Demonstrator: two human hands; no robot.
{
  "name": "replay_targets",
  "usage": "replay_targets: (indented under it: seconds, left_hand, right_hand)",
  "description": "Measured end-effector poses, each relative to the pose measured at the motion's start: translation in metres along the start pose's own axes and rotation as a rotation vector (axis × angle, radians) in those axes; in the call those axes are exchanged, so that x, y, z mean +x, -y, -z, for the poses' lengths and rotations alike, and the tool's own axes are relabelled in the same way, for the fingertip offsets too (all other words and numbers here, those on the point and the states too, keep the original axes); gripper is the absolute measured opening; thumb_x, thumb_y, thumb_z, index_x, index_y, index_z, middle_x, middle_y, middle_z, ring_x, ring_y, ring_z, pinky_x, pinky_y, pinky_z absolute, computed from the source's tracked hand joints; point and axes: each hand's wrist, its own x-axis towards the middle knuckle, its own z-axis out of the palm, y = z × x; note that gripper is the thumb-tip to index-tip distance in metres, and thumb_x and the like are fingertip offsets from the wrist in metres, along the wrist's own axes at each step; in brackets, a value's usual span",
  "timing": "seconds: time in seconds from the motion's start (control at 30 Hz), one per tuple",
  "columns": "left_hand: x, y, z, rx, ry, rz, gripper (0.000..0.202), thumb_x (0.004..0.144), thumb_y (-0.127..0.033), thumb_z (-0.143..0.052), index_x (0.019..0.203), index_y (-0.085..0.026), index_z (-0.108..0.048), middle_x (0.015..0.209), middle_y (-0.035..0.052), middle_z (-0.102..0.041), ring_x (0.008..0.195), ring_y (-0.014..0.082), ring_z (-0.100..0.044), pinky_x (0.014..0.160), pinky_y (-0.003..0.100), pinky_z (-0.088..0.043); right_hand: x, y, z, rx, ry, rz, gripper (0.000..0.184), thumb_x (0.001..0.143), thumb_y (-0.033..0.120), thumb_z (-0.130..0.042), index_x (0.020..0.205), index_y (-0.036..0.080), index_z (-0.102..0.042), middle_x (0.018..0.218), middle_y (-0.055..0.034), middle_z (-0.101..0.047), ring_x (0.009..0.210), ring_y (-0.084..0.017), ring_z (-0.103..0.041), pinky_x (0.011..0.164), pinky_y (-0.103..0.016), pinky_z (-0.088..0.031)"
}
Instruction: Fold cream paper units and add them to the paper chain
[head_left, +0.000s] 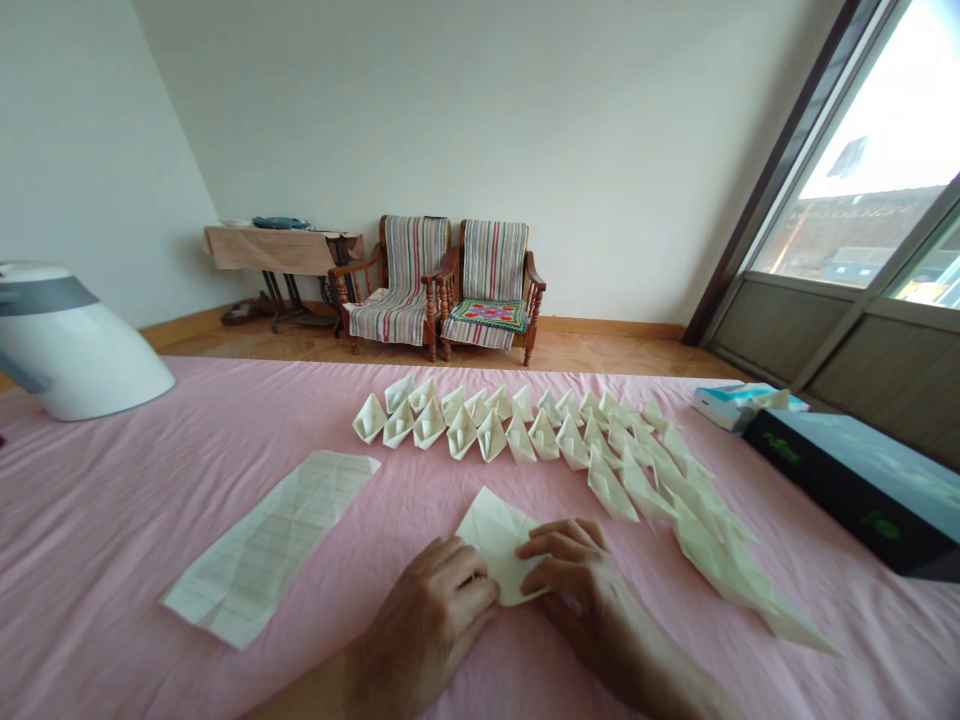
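Note:
A partly folded sheet of white paper (498,540) lies on the pink cloth (150,500) near the front edge. My left hand (435,625) pinches its left side with curled fingers. My right hand (577,580) presses and grips its right side, fingers bent over the paper. Behind my hands stand several folded paper boats (495,430) in rows that curve off to the right and toward me. A flat lined paper sheet (266,545) lies to the left of my hands.
A white kettle-like appliance (67,345) stands at far left. A dark box (862,480) and a small blue-white box (739,402) lie at right. Two striped wooden chairs (442,290) and a side table (281,250) are against the far wall; a window (885,180) is at right.

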Motion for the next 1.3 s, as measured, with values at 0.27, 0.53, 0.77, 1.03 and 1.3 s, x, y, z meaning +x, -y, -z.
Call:
replay_targets:
  seconds: [0.27,0.53,0.77,1.03,1.3]
  left_hand:
    - [-0.002,-0.01,0.003,-0.085,-0.017,-0.018,0.017,0.094,-0.012,-0.053,0.088,-0.02,-0.066,0.086,0.0029,-0.061,0.083,0.0179,-0.056,0.072,0.028,-0.048]
    - [0.0,-0.005,0.004,-0.185,0.032,0.04,0.015,0.091,-0.009,-0.058,0.088,-0.02,-0.068,0.089,0.0023,-0.063,0.089,0.0186,-0.056,0.08,0.03,-0.048]
    - [0.0,-0.003,0.003,-0.16,0.017,0.08,0.012,0.087,-0.006,-0.062,0.082,-0.018,-0.063,0.085,0.0016,-0.063,0.085,0.0189,-0.057,0.077,0.03,-0.047]
    - [-0.002,-0.007,0.007,-0.007,0.066,-0.042,0.027,0.094,-0.013,-0.056,0.119,-0.022,-0.059,0.092,0.0032,-0.063,0.086,0.0201,-0.057,0.081,0.033,-0.05]
    - [-0.001,-0.006,0.006,0.011,0.114,-0.029,0.032,0.092,-0.009,-0.056,0.122,-0.019,-0.058,0.097,0.0047,-0.062,0.091,0.0212,-0.056,0.086,0.036,-0.049]
  right_hand:
    - [-0.005,-0.015,-0.002,0.177,-0.026,-0.117,0.012,0.083,0.017,-0.062,0.075,0.024,-0.066,0.096,-0.0014,-0.069,0.095,-0.017,-0.061,0.088,-0.034,-0.041]
    - [-0.003,-0.027,-0.02,0.241,-0.161,-0.291,0.02,0.085,0.033,-0.057,0.068,0.022,-0.055,0.09,-0.004,-0.067,0.087,-0.02,-0.061,0.081,-0.035,-0.043]
    - [0.003,-0.031,-0.028,0.153,-0.192,-0.335,0.019,0.081,0.026,-0.059,0.064,0.021,-0.055,0.097,-0.0075,-0.065,0.09,-0.023,-0.06,0.081,-0.037,-0.042]
    - [0.004,-0.031,-0.032,0.093,-0.208,-0.328,0.017,0.08,0.023,-0.057,0.064,0.021,-0.053,0.093,-0.0067,-0.065,0.088,-0.023,-0.059,0.079,-0.037,-0.042]
    - [0.003,-0.032,-0.033,0.086,-0.211,-0.322,0.017,0.079,0.023,-0.06,0.064,0.022,-0.054,0.094,-0.0056,-0.065,0.089,-0.024,-0.057,0.079,-0.039,-0.04]
